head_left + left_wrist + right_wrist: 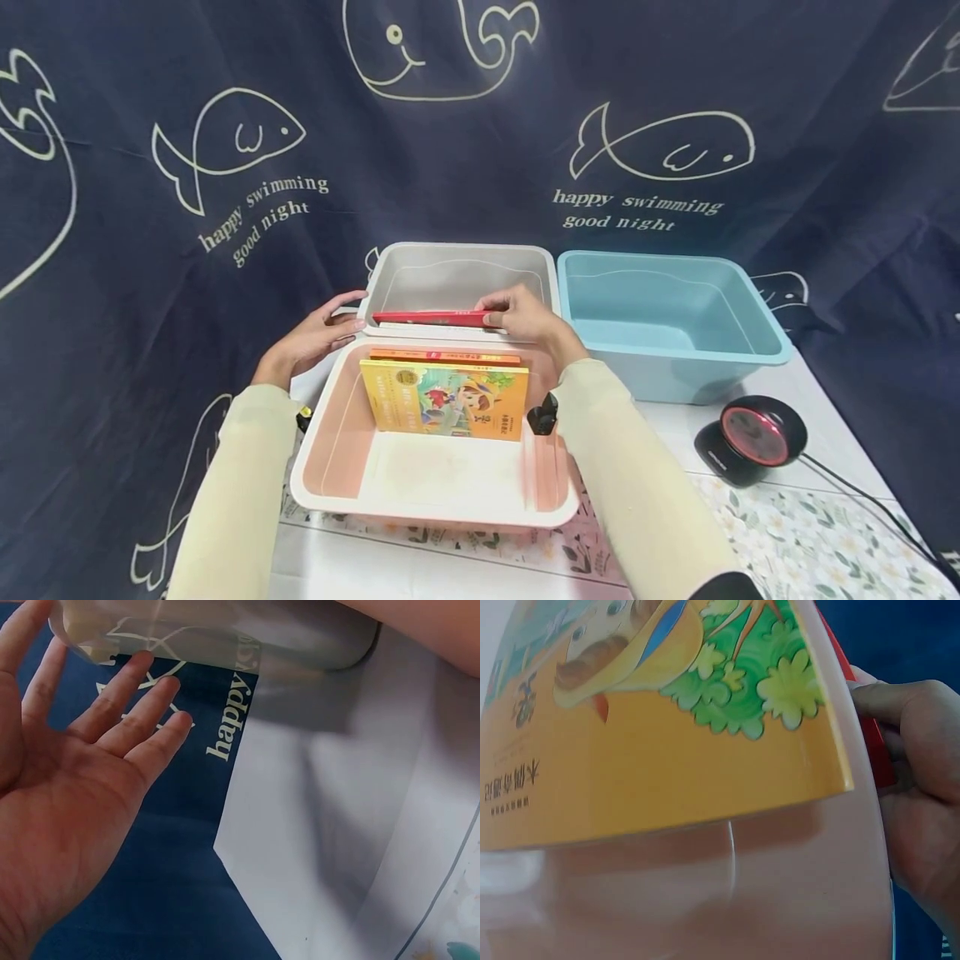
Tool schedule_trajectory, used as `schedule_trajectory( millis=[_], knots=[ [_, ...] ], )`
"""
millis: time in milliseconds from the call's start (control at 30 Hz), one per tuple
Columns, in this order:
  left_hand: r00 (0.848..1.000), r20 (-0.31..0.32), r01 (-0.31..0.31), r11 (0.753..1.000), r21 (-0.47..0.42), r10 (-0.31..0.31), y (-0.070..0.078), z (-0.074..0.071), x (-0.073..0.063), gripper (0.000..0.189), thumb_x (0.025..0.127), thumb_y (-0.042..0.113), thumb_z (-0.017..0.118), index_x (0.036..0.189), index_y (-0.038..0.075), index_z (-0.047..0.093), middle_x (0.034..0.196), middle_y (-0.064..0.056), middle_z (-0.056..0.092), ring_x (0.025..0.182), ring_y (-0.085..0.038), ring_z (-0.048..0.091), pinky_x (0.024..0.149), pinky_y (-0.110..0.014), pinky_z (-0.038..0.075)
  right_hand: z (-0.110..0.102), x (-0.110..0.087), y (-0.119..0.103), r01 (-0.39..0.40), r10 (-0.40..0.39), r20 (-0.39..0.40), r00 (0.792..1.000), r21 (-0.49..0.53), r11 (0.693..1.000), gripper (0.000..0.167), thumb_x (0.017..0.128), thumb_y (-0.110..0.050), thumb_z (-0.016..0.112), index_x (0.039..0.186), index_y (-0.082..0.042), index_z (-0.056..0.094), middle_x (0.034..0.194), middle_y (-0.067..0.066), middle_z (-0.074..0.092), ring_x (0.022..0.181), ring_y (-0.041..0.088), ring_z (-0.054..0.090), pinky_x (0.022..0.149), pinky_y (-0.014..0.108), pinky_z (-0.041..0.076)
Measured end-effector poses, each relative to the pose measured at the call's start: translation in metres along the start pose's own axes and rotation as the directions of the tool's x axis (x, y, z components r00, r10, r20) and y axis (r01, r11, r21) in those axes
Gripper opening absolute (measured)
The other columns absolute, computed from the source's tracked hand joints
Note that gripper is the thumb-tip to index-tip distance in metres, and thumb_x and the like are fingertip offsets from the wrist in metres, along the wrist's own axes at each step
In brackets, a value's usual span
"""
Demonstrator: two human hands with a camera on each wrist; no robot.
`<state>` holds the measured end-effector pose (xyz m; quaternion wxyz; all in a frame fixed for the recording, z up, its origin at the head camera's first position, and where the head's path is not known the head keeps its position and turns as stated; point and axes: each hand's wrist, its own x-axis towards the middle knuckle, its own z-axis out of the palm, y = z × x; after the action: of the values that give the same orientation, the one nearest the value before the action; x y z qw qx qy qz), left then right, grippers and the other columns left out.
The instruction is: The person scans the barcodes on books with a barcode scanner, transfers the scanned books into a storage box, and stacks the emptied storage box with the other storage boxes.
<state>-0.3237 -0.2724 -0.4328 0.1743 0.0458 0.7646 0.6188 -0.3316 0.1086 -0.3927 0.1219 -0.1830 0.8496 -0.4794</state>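
My right hand (517, 315) pinches the right end of a red book (431, 317), spine up, at the near side of the grey bin (465, 258). In the right wrist view, thumb and fingers grip the red book (874, 742) behind the pink bin's wall (881, 870). My left hand (315, 337) is at the grey bin's left rim, its fingers spread and extended; the left wrist view shows its palm (75, 802) with nothing in it. A yellow-orange picture book (450, 400) stands upright in the pink bin (322, 500), in front of an orange book (442, 357).
A blue bin (675, 358) stands to the right of the grey one. Nearer on the right sits a black round device (763, 431) with a red ring and a cable (862, 496). A dark blue cloth (465, 167) with fish drawings hangs behind the bins.
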Motion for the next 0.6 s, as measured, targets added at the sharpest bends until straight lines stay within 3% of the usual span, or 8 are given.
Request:
schedule_trajectory(
  millis=[200, 333, 600],
  knots=[
    [1.0, 0.007, -0.003, 1.0, 0.01, 0.003, 0.0, -0.0006, 0.0003, 0.072, 0.101, 0.018, 0.068, 0.161, 0.027, 0.03, 0.137, 0.001, 0.057, 0.116, 0.002, 0.062, 0.122, -0.04, 0.04, -0.0004, 0.0003, -0.0003, -0.052, 0.053, 0.037, 0.998, -0.051, 0.997, 0.015, 0.096, -0.001, 0.066, 0.102, -0.009, 0.077, 0.106, 0.009, 0.076, 0.098, 0.023, 0.065, 0.097, 0.037, 0.048],
    [1.0, 0.006, -0.006, 1.0, 0.023, 0.006, -0.0003, -0.0014, 0.0008, 0.071, 0.101, 0.02, 0.069, 0.161, 0.028, 0.031, 0.142, -0.004, 0.055, 0.117, 0.002, 0.062, 0.112, -0.026, 0.047, 0.0002, 0.0007, -0.0018, -0.082, 0.084, 0.031, 0.996, -0.064, 0.995, 0.018, 0.095, 0.001, 0.066, 0.101, -0.011, 0.078, 0.108, 0.01, 0.075, 0.101, 0.025, 0.065, 0.099, 0.04, 0.05],
    [1.0, -0.007, 0.004, 1.0, 0.02, -0.004, -0.0012, -0.0011, 0.0011, 0.071, 0.101, 0.019, 0.068, 0.161, 0.027, 0.031, 0.146, -0.01, 0.051, 0.118, 0.001, 0.061, 0.1, -0.016, 0.051, 0.0015, 0.0025, -0.0031, -0.069, 0.075, 0.042, 0.996, -0.13, 0.989, 0.021, 0.094, 0.002, 0.064, 0.105, -0.01, 0.077, 0.11, 0.01, 0.074, 0.1, 0.025, 0.067, 0.095, 0.038, 0.053]
  ],
)
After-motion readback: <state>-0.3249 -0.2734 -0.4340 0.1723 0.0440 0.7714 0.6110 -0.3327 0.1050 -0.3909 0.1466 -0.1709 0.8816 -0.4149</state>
